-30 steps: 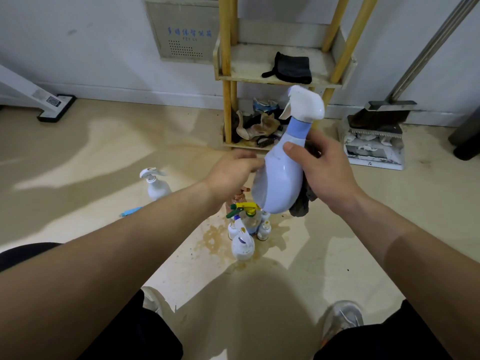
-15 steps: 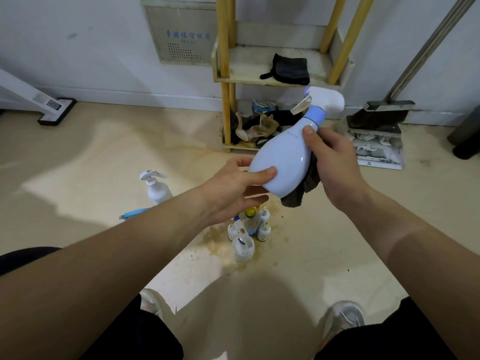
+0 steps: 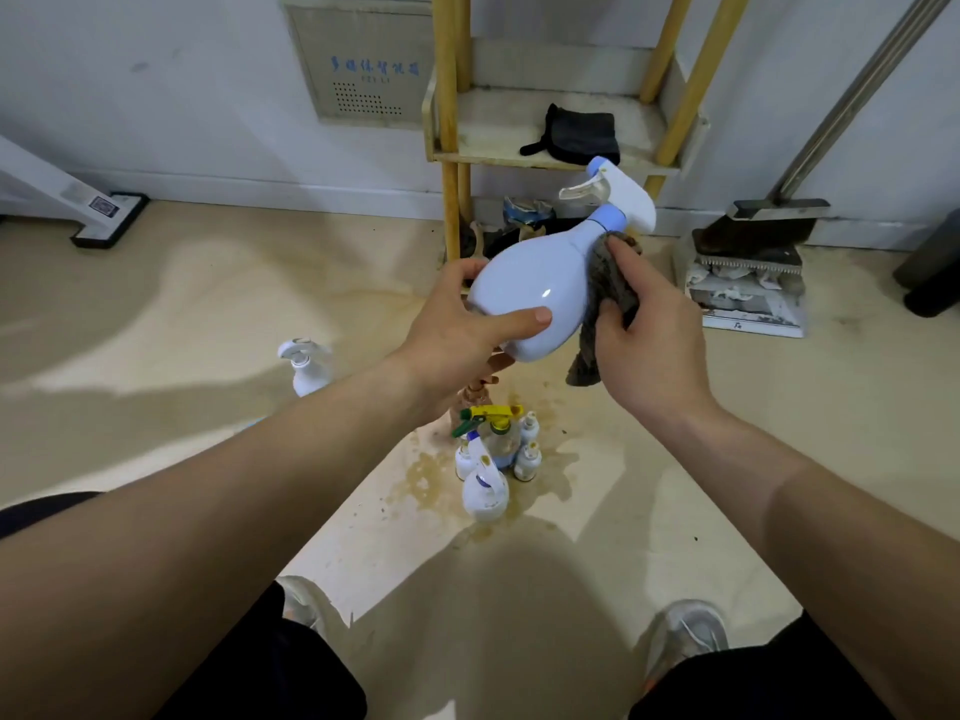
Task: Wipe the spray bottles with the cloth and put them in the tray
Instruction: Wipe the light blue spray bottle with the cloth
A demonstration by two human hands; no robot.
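floor (image 3: 675,459): wet stains | bottle cluster (image 3: 493,454) centre | 1 white bottle (image 3: 309,366) left

A pale blue spray bottle (image 3: 535,288) is tilted in the air, nozzle to the upper right, with a grey cloth (image 3: 605,298) against its neck. Small bottles (image 3: 493,454) cluster upright below; a white bottle (image 3: 306,363) stands apart.

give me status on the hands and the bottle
Left hand grips pale blue spray bottle. Right hand holds grey cloth against it. Nothing in the way.

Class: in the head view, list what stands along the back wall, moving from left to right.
White stand base with a black edge → grey vented wall panel → yellow wooden shelf rack → metal-handled dark floor brush on a white base → dark cylinder.
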